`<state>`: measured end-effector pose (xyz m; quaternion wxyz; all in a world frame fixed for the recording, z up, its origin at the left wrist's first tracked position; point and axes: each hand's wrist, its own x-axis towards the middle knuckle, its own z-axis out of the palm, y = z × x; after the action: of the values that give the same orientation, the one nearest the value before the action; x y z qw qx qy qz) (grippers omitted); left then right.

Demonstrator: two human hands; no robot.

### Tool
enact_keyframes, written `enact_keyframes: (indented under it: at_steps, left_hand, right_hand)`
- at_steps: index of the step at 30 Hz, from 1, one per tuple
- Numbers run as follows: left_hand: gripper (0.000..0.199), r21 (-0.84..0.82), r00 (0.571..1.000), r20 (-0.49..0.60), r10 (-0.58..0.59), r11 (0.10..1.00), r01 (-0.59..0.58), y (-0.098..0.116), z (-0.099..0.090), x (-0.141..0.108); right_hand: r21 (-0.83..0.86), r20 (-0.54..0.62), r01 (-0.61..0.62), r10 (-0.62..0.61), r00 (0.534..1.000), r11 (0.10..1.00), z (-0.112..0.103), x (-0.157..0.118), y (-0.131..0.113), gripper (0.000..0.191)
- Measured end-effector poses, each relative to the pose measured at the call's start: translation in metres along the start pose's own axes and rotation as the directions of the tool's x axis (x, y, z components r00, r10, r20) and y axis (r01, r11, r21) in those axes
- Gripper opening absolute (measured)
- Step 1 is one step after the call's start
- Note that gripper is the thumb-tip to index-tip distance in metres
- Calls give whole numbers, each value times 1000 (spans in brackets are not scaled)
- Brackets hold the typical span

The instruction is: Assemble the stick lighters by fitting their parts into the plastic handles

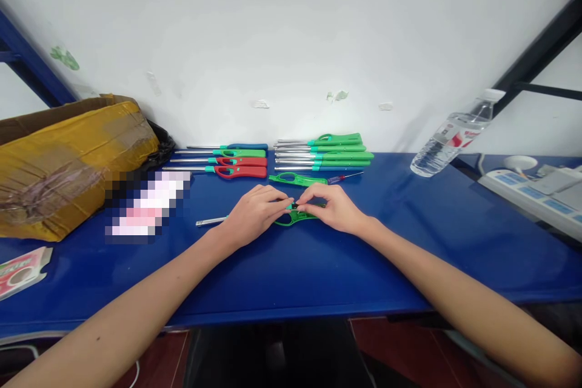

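A green lighter body (295,218) lies on the blue table, with its metal tube (210,221) pointing left from under my left hand (258,212). The fingers of my left hand are pinched together at the teal middle of the body. My right hand (335,209) is closed in a pinch just right of it, over the body, at a small dark part (294,207); what its fingertips hold is too small to name. Behind my hands lies a separate green shell (297,179), beside a small screwdriver (337,179).
Lighters with red, green and blue handles (240,168) lie along the wall, beside a second stack (341,156). A taped box (73,170) is at left, near a blurred packet (148,206). A water bottle (450,139) and a white power strip (531,194) are at right.
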<state>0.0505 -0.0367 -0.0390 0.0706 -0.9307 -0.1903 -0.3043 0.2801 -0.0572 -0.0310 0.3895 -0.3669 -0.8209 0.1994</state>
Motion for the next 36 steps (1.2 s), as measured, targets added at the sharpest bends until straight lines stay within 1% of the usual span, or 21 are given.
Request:
enact_keyframes:
  at_steps: [6, 11, 14, 17, 22, 25, 28, 31, 33, 35, 36]
  left_hand:
    - [24, -2, 1000, -3, 23, 1000, -23, -1, -3, 1]
    - [26, 2, 999, -28, 34, 999, -34, 1, -7, 2]
    - [25, -7, 999, -43, 13, 1000, -13, 2, -7, 3]
    - [24, -7, 998, -60, -12, 1000, 11, 2, -8, 3]
    - [22, -11, 998, -64, 9, 1000, -10, 1, -7, 3]
    - [22, -16, 998, -59, 14, 1000, -15, 0, -4, 3]
    - [22, -12, 999, -20, -44, 999, 44, -1, -2, 4]
    - [22, -5, 991, 39, -127, 992, 127, -3, -5, 4]
    - [29, -13, 979, 87, -185, 982, 187, -6, -10, 3]
    - [38, -40, 957, 149, -248, 966, 257, -11, -17, 2]
    - [39, -62, 944, 184, -275, 955, 290, -13, -20, 1]
  right_hand:
    - [83, 7, -63, 63, 998, 995, 1, -1, -4, 5]
    - [86, 0, -132, 132, 991, 988, 2, -1, -7, 5]
    - [74, -36, -87, 90, 995, 993, 2, 0, -8, 5]
    - [115, -64, -40, 48, 997, 993, 3, 0, -9, 6]
    - [143, -19, -136, 140, 990, 980, 5, -2, -10, 7]
    - [144, -24, -171, 177, 984, 975, 6, -2, -10, 7]
    - [141, -37, -198, 205, 978, 970, 8, -2, -10, 6]
    - [128, -39, -208, 215, 976, 970, 9, -2, -12, 5]
    - [126, -34, -206, 212, 977, 970, 9, -2, -12, 5]
    - [127, -29, -202, 208, 978, 971, 10, -2, -12, 4]
    - [128, -30, -201, 206, 978, 971, 10, -2, -12, 4]
